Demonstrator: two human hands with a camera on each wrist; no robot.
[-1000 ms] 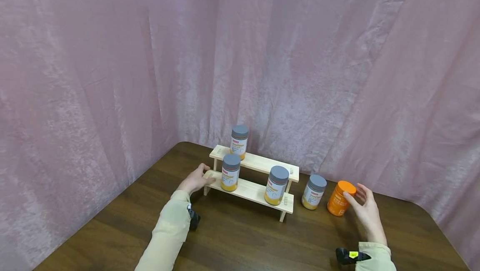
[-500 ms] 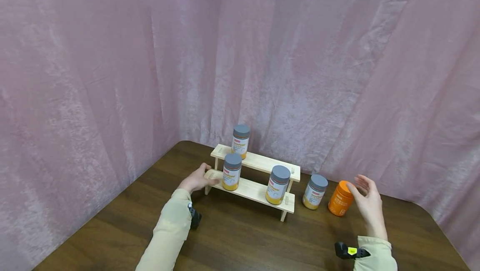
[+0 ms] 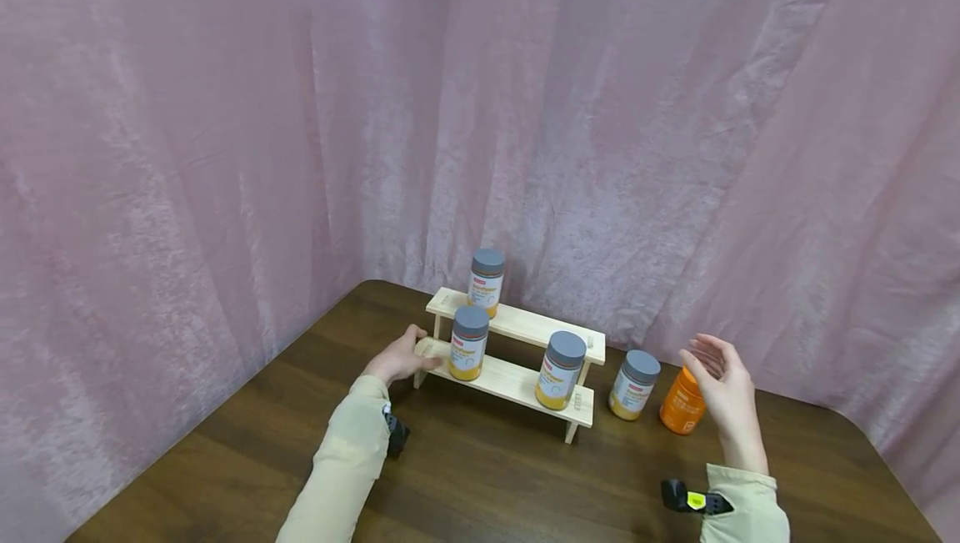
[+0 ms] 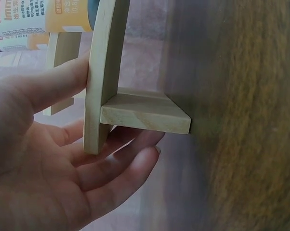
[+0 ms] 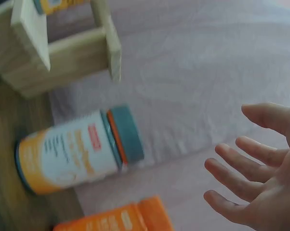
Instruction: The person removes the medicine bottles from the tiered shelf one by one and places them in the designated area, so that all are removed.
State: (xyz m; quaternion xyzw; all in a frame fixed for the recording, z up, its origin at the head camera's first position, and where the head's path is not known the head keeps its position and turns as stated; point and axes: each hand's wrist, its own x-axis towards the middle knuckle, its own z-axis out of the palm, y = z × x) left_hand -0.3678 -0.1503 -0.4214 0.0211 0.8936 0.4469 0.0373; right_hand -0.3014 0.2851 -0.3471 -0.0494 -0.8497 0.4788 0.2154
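Note:
At its left end, my left hand (image 3: 396, 359) grips the two-step wooden rack (image 3: 510, 379); in the left wrist view the thumb lies against the lower board and the fingers curl near its leg (image 4: 145, 113). A grey-lidded jar (image 3: 486, 284) stands on the upper step. The lower step bears a left jar (image 3: 468, 349) and a right jar (image 3: 559, 372) of the same kind. On the table are another grey-lidded jar (image 5: 72, 151) and an orange jar (image 3: 681, 405). My right hand (image 3: 729, 393) hovers by the orange jar's lid, partly covering it, fingers spread and holding nothing.
The dark wooden table (image 3: 480, 485) reaches back to a pink curtain (image 3: 600, 109). Its rounded right corner lies beyond the right hand. A black wrist camera (image 3: 678, 495) sits at the right cuff, another (image 3: 397, 434) at the left.
My right hand has moved up and left, away from the orange jar's side to above its lid. The left hand keeps its place on the rack; the view has shifted slightly.

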